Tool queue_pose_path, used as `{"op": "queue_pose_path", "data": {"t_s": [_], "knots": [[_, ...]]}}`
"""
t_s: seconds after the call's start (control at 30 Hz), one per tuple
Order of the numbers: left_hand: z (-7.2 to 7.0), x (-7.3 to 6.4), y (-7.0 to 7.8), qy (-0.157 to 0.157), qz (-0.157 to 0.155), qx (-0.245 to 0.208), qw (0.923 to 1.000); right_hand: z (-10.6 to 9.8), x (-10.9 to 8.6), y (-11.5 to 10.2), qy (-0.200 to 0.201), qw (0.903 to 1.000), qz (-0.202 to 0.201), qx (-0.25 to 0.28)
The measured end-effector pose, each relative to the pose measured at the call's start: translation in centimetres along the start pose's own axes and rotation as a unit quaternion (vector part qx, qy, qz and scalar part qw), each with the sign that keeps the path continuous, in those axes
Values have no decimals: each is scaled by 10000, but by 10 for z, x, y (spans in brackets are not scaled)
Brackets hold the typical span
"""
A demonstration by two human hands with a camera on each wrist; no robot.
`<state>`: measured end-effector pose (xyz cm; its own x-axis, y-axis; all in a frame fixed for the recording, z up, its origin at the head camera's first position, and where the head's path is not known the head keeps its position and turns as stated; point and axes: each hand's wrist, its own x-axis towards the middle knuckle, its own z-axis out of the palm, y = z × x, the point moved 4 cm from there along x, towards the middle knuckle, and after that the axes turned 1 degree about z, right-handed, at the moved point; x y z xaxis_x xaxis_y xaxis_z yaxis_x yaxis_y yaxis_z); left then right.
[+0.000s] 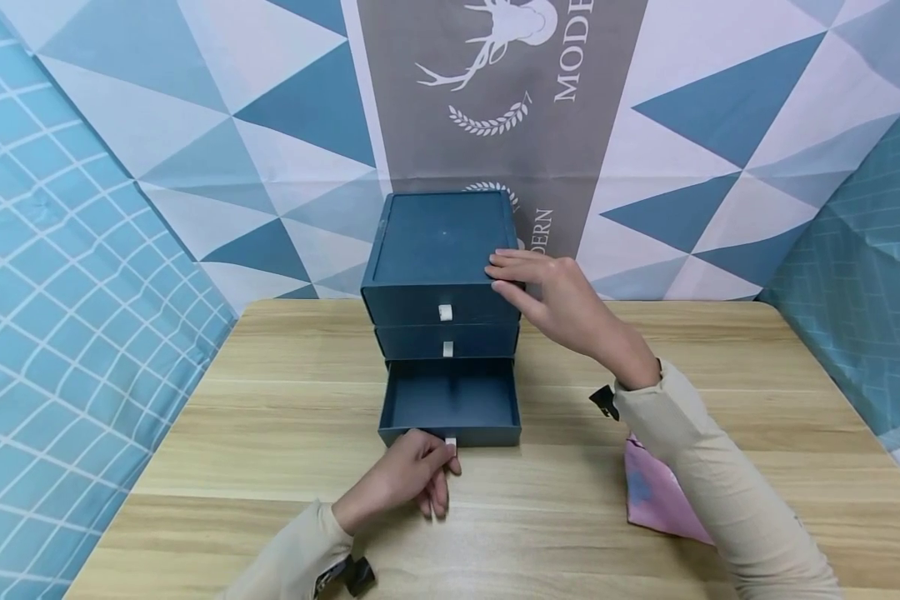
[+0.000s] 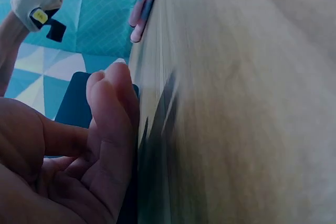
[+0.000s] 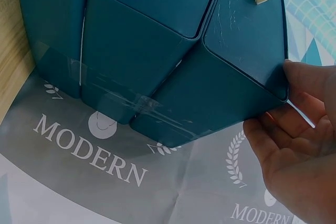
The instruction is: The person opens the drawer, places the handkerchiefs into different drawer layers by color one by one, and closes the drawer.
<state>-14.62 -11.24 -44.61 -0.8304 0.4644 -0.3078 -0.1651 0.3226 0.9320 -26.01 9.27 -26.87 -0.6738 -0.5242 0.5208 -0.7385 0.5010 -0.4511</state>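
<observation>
A dark blue three-tier drawer cabinet [image 1: 442,242] stands on the table, with small white pull tabs on its fronts. Its bottom drawer [image 1: 450,404] is pulled out and nothing shows inside. My left hand [image 1: 412,467] pinches the white pull tab [image 1: 451,442] of that drawer; in the left wrist view the left hand's fingers [image 2: 110,124] hide the tab. My right hand [image 1: 555,296] rests on the cabinet's top at the front right corner, fingers fairly straight. From the right wrist view, the right hand [image 3: 299,129] touches the top unit's edge near the cabinet's side [image 3: 189,93].
A pink and blue cloth item [image 1: 656,492] lies on the wooden table [image 1: 270,450], partly under the right forearm. Patterned fabric [image 1: 300,125] hangs behind the cabinet, close to its back. Blue gridded fabric [image 1: 67,333] covers the left side.
</observation>
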Motion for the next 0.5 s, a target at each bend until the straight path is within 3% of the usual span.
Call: {"op": "queue_pose_path", "data": {"t_s": [0.17, 0.5], "knots": [[5, -9, 0, 16, -8, 307, 9995, 1, -1, -1, 12, 10000, -17, 8], [15, -28, -2, -9, 47, 425, 9991, 2, 0, -2, 82, 10000, -40, 0]]}}
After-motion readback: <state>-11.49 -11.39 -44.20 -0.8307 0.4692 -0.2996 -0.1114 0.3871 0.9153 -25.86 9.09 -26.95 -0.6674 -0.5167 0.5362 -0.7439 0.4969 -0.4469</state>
